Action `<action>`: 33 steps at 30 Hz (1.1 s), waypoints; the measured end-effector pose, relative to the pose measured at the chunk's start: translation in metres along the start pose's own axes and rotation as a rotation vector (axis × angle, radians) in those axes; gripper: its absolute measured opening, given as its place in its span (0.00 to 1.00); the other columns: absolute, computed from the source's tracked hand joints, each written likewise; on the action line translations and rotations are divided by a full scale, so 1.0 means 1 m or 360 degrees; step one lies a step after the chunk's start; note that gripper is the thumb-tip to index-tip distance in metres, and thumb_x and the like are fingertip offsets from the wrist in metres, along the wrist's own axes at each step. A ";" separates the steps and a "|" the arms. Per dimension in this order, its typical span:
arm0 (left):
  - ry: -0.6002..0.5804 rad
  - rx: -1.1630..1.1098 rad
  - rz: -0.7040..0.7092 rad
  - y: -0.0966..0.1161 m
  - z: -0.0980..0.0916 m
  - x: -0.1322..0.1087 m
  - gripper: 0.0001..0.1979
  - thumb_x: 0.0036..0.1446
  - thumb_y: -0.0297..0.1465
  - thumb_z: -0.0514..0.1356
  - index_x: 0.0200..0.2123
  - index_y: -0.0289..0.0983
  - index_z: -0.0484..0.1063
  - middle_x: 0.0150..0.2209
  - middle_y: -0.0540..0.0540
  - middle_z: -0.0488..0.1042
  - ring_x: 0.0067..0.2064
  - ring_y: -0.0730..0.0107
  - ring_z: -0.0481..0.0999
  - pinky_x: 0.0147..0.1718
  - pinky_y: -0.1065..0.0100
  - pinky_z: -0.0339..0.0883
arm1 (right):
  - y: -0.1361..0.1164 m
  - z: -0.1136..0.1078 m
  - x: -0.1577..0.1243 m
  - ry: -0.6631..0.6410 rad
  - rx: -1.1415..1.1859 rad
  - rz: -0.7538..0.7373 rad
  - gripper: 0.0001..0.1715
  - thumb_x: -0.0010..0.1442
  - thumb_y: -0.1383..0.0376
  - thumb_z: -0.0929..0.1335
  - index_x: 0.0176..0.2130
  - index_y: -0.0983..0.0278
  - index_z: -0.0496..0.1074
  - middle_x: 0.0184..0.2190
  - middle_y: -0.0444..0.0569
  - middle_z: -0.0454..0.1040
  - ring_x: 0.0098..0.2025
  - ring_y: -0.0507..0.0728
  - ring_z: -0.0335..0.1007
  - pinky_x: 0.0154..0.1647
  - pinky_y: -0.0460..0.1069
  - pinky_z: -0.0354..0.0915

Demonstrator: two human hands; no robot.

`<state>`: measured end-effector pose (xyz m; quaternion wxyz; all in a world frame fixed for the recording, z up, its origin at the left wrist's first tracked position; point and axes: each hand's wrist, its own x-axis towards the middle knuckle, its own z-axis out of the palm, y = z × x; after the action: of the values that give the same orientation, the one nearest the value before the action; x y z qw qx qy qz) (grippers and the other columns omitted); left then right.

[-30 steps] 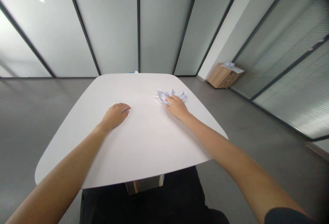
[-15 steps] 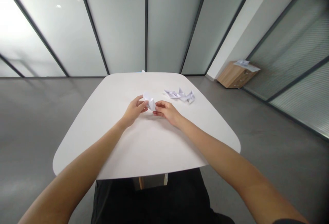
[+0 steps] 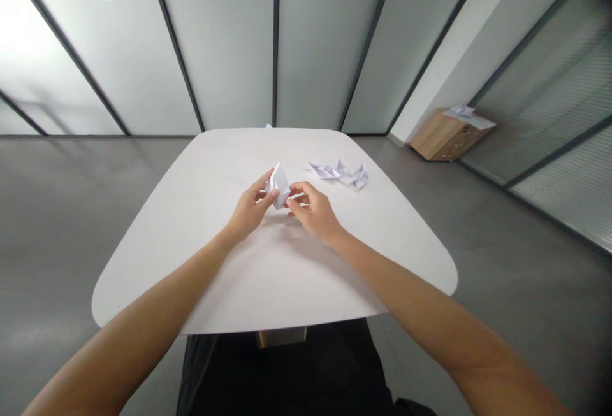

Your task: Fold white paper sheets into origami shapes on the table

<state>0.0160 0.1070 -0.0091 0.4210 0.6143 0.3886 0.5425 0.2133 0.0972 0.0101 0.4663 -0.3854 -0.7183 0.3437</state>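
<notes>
Well inside the table edge (image 3: 287, 324), left hand (image 3: 250, 207) holds folded paper (image 3: 279, 183).

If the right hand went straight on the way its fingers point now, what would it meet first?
Most likely the white, angular, folded-paper piece held by the left hand. The right hand is right at that piece's edge, though depth makes it unclear whether they touch.

The folded paper (image 3: 279, 186) hides some fingers of the left hand (image 3: 248, 207), and you can't tell if the right hand (image 3: 314, 209) is pinching it. The left arm (image 3: 157, 311) and right arm (image 3: 423, 315) get cut off at the bottom. White bits (image 3: 462, 112) on the wooden cabinet (image 3: 440, 136) are too blurry to name, and the table (image 3: 296, 276) hides part of a boxy thing (image 3: 285, 337) below.
</notes>
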 end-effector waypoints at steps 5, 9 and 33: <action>-0.0036 0.0329 0.0189 -0.001 0.002 -0.003 0.31 0.67 0.44 0.62 0.71 0.47 0.64 0.50 0.42 0.71 0.45 0.68 0.75 0.47 0.66 0.75 | 0.002 0.006 -0.004 0.0006 -0.0099 -0.0081 0.20 0.69 0.54 0.68 0.55 0.60 0.74 0.48 0.53 0.78 0.39 0.58 0.80 0.40 0.54 0.79; -0.0151 0.0349 0.0224 0.003 0.005 -0.007 0.28 0.70 0.46 0.57 0.70 0.48 0.65 0.51 0.41 0.67 0.49 0.65 0.74 0.49 0.63 0.76 | 0.004 0.007 -0.006 -0.0089 -0.0261 -0.0146 0.23 0.73 0.56 0.63 0.62 0.58 0.72 0.49 0.55 0.74 0.40 0.57 0.78 0.45 0.55 0.78; -0.0269 -0.0085 -0.0045 -0.005 0.004 -0.009 0.27 0.66 0.43 0.63 0.67 0.53 0.67 0.53 0.46 0.64 0.43 0.71 0.78 0.50 0.59 0.80 | -0.002 0.001 -0.003 -0.0246 -0.0504 -0.0221 0.30 0.67 0.65 0.69 0.66 0.59 0.67 0.46 0.51 0.72 0.37 0.54 0.75 0.43 0.52 0.76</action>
<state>0.0188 0.1000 -0.0174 0.4761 0.6409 0.3459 0.4929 0.2123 0.0935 0.0103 0.3659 -0.3760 -0.8219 0.2218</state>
